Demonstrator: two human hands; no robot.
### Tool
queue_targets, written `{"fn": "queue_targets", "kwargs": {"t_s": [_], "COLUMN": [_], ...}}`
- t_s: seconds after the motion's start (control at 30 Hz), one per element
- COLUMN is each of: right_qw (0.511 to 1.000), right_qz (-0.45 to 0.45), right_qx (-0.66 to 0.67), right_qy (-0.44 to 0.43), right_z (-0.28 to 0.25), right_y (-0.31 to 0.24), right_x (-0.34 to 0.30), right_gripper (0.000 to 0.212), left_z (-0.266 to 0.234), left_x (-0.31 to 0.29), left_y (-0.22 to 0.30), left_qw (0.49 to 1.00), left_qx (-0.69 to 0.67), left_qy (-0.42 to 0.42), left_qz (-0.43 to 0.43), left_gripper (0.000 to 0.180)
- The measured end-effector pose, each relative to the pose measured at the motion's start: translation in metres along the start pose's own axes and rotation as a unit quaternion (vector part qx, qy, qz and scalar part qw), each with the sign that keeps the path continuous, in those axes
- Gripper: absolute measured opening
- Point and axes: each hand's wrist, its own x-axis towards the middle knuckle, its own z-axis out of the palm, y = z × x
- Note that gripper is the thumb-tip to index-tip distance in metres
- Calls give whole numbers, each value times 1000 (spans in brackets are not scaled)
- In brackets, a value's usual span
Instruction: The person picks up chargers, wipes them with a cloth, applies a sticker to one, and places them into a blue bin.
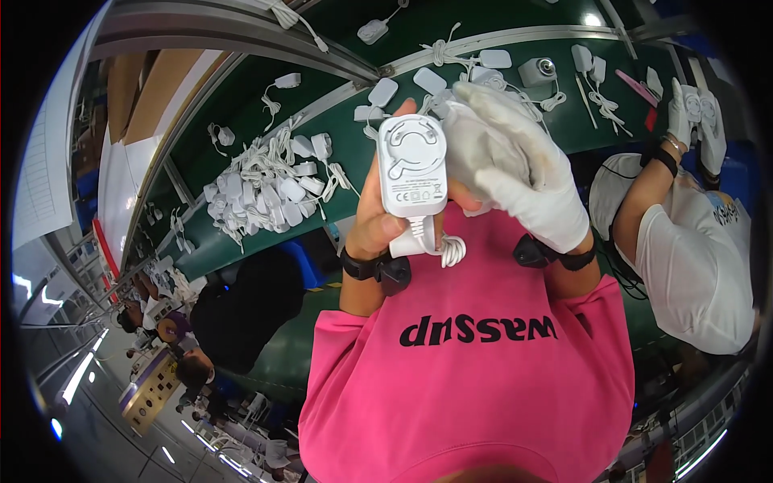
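Note:
A white power adapter (412, 165) stands upright in my bare left hand (372, 213), whose fingers wrap round it from behind. Its broad side faces up to me, with a curved moulded recess above small printed marks. From its lower end a white cable (451, 251) hangs in a bundled coil. Close to the adapter's right side is my right hand (527, 165) in a white glove. Its fingers stretch out in a loose cup, and I can make out no separate thing in it. Dark bands circle both my wrists.
A large heap of white adapters with cables (266, 189) lies on the green table (338, 113) to the left. More adapters (429, 80) are scattered behind my hands. A metal frame rail (233, 36) crosses at upper left. At right, a co-worker's gloved hands (699, 117) hold white parts.

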Motion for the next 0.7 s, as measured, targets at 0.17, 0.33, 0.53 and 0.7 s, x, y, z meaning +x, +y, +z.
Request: {"fn": "queue_targets", "kwargs": {"t_s": [0.17, 0.33, 0.53, 0.7], "right_qw": [991, 989, 962, 978], "right_qz": [19, 97, 129, 85], "right_qx": [82, 45, 235, 188], "right_qy": [-105, -97, -54, -31], "right_z": [4, -2, -4, -4], "right_y": [11, 7, 26, 37], "right_x": [5, 1, -14, -15], "right_gripper": [84, 98, 100, 104], "left_z": [26, 37, 45, 46], "left_x": [-12, 5, 15, 18], "left_y": [-1, 0, 8, 4], "left_qw": [907, 868, 690, 642], "left_qx": [290, 397, 683, 727], "left_qy": [284, 276, 198, 217], "left_qz": [-108, -118, -134, -115], "left_gripper": [102, 93, 90, 88]}}
